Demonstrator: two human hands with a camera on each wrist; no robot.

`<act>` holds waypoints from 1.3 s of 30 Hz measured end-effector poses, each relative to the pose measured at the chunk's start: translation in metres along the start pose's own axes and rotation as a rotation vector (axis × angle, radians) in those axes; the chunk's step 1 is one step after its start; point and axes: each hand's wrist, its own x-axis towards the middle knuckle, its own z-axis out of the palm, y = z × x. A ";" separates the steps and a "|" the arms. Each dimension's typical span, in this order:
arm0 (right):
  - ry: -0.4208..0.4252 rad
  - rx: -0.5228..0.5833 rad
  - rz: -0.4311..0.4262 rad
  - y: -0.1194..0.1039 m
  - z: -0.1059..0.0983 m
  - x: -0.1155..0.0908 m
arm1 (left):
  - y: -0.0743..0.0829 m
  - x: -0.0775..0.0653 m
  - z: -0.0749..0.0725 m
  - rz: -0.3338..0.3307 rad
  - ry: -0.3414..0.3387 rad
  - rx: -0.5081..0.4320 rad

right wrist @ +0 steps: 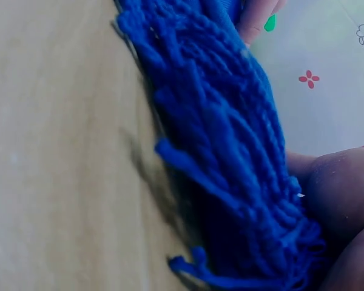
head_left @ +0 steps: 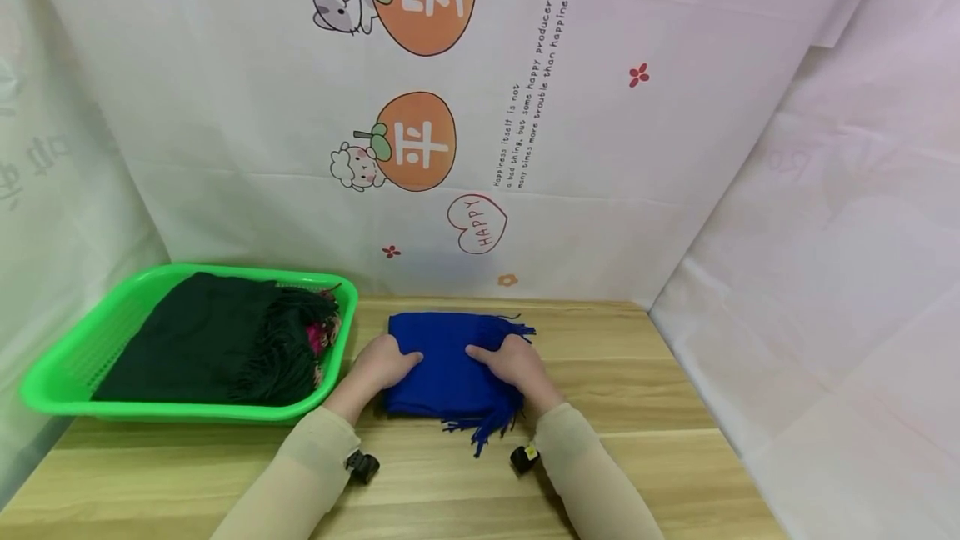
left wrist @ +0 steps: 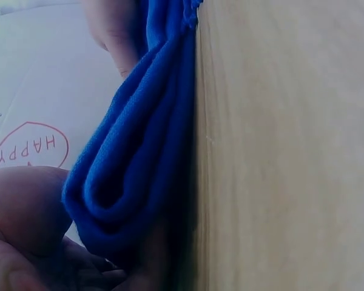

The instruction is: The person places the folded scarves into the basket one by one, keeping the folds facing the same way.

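Note:
A blue scarf, folded into a flat block, lies on the wooden table between both hands. My left hand grips its left edge, thumb on top and fingers tucked beneath. In the left wrist view the rounded folds of the blue scarf show in layers, with fingers curling under them. At the fringed right side, my right hand holds the scarf with its thumb on top; its other fingers are mostly hidden. Loose fringe hangs along that end in the right wrist view.
A green plastic basket stands at the left of the table. Inside lie a dark green fringed scarf and a pinkish patterned fringed cloth. A white printed sheet rises behind the table, with more white sheeting at both sides.

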 end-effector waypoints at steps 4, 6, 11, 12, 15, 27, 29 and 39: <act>0.021 0.019 0.002 -0.001 0.002 -0.002 | 0.010 -0.012 -0.008 -0.036 -0.008 -0.029; 0.032 0.023 0.006 -0.002 0.004 -0.003 | 0.013 -0.015 -0.010 -0.039 -0.007 -0.035; 0.077 0.034 -0.006 -0.002 0.007 -0.002 | 0.007 -0.011 -0.006 0.005 0.020 -0.034; 0.085 0.035 -0.010 -0.002 0.008 -0.002 | 0.007 -0.011 -0.005 0.009 0.024 -0.037; 0.102 0.035 -0.019 -0.003 0.009 -0.004 | 0.014 -0.017 -0.008 0.004 0.025 -0.047; 0.115 0.102 -0.038 -0.005 0.009 -0.003 | 0.023 -0.026 -0.013 0.009 0.048 -0.036; 0.115 0.112 -0.035 -0.003 0.009 -0.002 | 0.015 -0.018 -0.008 0.025 0.051 -0.026; 0.111 0.142 -0.033 -0.003 0.009 -0.001 | -0.006 0.006 0.008 0.025 0.048 -0.047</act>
